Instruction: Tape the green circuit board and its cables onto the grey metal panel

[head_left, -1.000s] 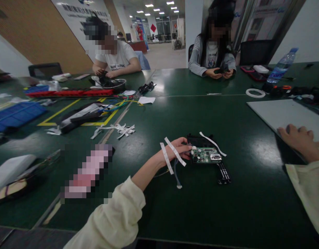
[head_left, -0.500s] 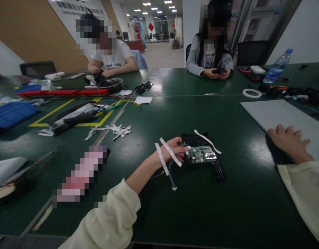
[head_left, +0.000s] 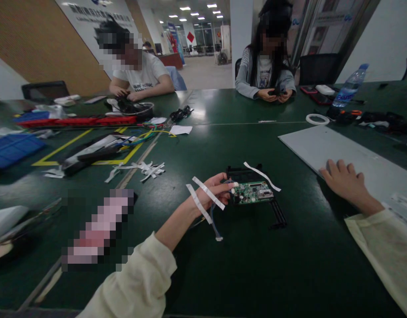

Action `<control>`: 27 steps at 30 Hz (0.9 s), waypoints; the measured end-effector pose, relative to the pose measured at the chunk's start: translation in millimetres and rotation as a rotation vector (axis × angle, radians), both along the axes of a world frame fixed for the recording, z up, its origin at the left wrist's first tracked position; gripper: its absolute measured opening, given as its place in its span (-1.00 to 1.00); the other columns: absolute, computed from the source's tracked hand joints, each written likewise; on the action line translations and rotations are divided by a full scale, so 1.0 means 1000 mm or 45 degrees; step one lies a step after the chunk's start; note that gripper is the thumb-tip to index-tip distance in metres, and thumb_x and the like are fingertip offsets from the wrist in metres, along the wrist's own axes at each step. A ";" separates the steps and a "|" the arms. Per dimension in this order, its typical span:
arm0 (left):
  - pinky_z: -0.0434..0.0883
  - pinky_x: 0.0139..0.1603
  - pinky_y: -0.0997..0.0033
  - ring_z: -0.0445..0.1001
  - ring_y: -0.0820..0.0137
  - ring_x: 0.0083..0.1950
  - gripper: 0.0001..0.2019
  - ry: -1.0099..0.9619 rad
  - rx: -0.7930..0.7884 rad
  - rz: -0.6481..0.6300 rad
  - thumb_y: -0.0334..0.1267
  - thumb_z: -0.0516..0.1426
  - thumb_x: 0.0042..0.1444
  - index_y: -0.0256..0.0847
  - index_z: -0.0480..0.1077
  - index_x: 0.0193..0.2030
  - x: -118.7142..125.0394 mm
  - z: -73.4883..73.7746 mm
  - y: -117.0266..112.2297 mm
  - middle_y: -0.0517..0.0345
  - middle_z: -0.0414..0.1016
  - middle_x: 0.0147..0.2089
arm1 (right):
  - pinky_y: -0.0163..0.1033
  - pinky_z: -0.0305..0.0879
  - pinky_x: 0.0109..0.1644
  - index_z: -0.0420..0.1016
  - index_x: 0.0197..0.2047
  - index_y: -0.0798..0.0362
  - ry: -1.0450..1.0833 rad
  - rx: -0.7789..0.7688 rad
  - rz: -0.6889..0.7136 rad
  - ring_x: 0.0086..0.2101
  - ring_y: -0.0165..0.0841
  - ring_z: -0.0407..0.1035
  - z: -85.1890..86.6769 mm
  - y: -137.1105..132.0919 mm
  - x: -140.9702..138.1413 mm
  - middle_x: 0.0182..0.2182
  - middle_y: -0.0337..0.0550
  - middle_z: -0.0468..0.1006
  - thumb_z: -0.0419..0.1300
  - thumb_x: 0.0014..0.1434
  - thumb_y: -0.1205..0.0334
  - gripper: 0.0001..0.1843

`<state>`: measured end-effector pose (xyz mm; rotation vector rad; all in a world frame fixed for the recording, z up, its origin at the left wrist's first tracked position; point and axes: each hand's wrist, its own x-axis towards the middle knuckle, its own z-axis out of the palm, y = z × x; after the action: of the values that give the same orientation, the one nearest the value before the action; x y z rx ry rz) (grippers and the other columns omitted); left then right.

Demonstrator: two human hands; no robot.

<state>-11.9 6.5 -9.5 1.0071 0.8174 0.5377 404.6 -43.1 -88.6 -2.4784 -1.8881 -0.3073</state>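
Observation:
My left hand (head_left: 214,191) rests on the green table (head_left: 243,265), fingers pinched on a small white connector at the left edge of a green circuit board (head_left: 252,193). Two white tape strips (head_left: 203,198) stick to the back of that hand, and a thin cable (head_left: 214,225) hangs from it. The board lies on a black plastic frame (head_left: 276,213), with another white strip (head_left: 262,176) across its top. My right hand (head_left: 344,181) lies flat, fingers spread, on the near edge of a grey panel (head_left: 342,152).
Loose white strips (head_left: 140,168) lie to the left. A black part and coloured wires (head_left: 100,150) sit inside yellow floor-tape lines. A blue tray (head_left: 11,148), red rail (head_left: 80,120), tape roll (head_left: 317,119) and water bottle (head_left: 349,86) stand further back. Two people sit across the table.
The view has shifted right, so everything sits further left in the picture. My right hand has slid left along the grey panel. My left hand stays at the board.

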 end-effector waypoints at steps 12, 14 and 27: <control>0.34 -0.58 0.65 0.30 0.65 -0.61 -0.68 -0.089 0.070 0.139 -0.33 0.30 -0.06 -0.24 0.27 -0.22 -0.004 0.013 0.003 0.37 0.32 -0.52 | 0.25 0.08 0.10 0.07 0.31 0.14 0.044 0.007 0.352 0.20 0.09 -0.02 0.005 -0.009 -0.064 0.25 0.18 0.09 -0.35 0.29 -0.12 -0.30; 0.35 -0.58 0.65 0.30 0.65 -0.61 -0.68 -0.098 0.077 0.151 -0.33 0.31 -0.07 -0.23 0.27 -0.22 -0.006 0.013 0.005 0.36 0.33 -0.51 | 0.25 0.05 0.15 0.05 0.33 0.12 0.086 -0.026 0.403 0.23 0.08 -0.05 0.008 -0.013 -0.075 0.28 0.13 0.06 -0.33 0.28 -0.14 -0.28; 0.37 -0.59 0.64 0.33 0.61 -0.57 -0.68 -0.102 0.107 0.226 -0.34 0.31 -0.08 -0.26 0.30 -0.22 -0.010 0.021 0.007 0.26 0.38 -0.43 | 0.22 -0.02 0.26 -0.02 0.37 0.03 0.384 -0.136 0.832 0.29 0.03 -0.21 0.039 -0.040 -0.127 0.35 -0.07 -0.14 -0.11 0.22 -0.22 -0.23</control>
<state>-21.9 13.7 12.0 0.9882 0.8225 0.7649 278.1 -82.6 -49.3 -1.6764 -2.4497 0.1733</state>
